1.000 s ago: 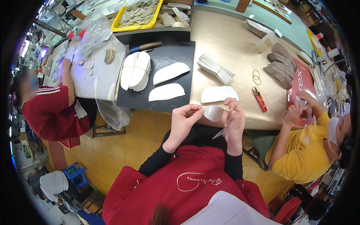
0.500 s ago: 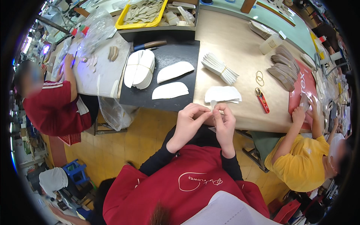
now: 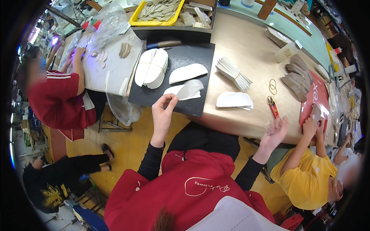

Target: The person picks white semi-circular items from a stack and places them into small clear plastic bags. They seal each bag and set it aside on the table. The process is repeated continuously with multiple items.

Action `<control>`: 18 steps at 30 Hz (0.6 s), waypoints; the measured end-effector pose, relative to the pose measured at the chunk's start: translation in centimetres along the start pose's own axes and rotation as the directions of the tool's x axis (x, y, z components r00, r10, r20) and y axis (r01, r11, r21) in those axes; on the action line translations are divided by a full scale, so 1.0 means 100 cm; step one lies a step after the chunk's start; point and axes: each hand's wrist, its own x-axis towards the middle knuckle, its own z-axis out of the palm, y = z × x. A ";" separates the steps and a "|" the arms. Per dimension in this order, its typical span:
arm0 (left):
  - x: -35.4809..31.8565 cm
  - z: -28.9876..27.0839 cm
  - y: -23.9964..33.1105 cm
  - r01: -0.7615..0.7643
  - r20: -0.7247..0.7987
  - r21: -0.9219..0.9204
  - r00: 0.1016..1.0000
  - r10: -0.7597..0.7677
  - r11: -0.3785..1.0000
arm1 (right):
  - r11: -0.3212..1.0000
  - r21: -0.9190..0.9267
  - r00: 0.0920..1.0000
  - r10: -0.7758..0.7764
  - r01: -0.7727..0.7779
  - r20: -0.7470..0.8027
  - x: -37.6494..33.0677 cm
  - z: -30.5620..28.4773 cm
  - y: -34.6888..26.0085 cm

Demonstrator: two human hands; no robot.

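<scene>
My left hand (image 3: pixel 163 117) pinches a thin, translucent white half-moon piece (image 3: pixel 189 89) between thumb and fingertips. The piece is held over a white half-moon stack (image 3: pixel 172 91) at the front of the black board (image 3: pixel 135 96) and partly covers it. Another half-moon stack (image 3: pixel 189 73) lies just beyond. My right hand (image 3: pixel 275 133), smeared by motion, is at the table's front edge near a small red tool (image 3: pixel 274 109) with a ring at one end. Its fingers are too blurred to read. A fanned half-moon stack (image 3: pixel 235 100) lies between the hands on the brown-covered table.
A banded pile of white ovals (image 3: pixel 151 68) and a banded bundle of strips (image 3: pixel 234 73) lie farther back. Rubber bands (image 3: pixel 273 87), a bottle (image 3: pixel 288 51) and brown pieces (image 3: pixel 296 79) are at right. Co-workers sit left (image 3: pixel 63 100) and right (image 3: pixel 304 169).
My hands, together in front of the fanned stack before, have parted. The left moved left with the white piece to the black board; the right moved right toward the red tool. The view shifted slightly.
</scene>
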 end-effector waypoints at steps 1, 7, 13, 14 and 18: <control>0.000 -0.001 0.000 0.038 0.050 -0.009 0.998 -0.037 0.999 | 0.988 -0.138 0.997 0.076 -0.071 0.034 -0.008 0.008 0.005; -0.027 0.027 0.006 0.236 0.356 -0.415 0.931 -0.082 0.878 | 0.876 -0.239 0.821 0.477 -0.418 0.314 -0.069 0.074 0.055; -0.036 0.027 0.012 0.338 0.523 -0.475 0.851 -0.049 0.813 | 0.780 -0.307 0.709 0.624 -0.545 0.328 -0.065 0.079 0.070; -0.036 0.025 0.013 0.346 0.526 -0.497 0.849 -0.041 0.796 | 0.841 -0.339 0.752 0.533 -0.421 0.388 -0.065 0.077 0.071; -0.044 0.027 0.021 0.212 0.474 -0.242 0.877 -0.076 0.947 | 0.852 -0.520 0.876 0.202 0.064 0.439 -0.069 0.073 0.070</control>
